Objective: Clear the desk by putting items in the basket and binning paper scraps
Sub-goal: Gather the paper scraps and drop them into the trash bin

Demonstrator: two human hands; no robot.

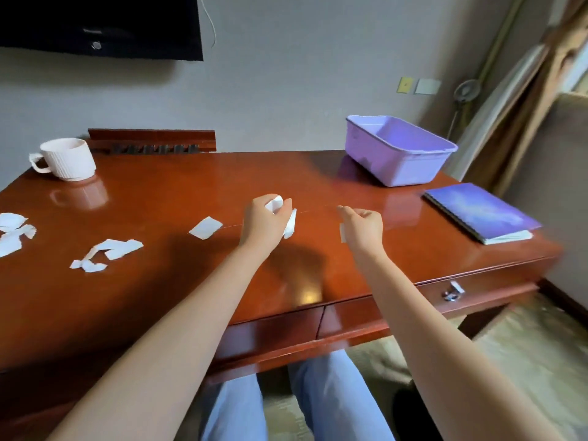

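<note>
On the desk [159, 291], the purple basket [399, 151] shows nothing inside.

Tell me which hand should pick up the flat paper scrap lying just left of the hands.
Left. The left hand, already clutching scraps, hovers right beside that flat scrap; the right hand is farther away, across the left.
</note>
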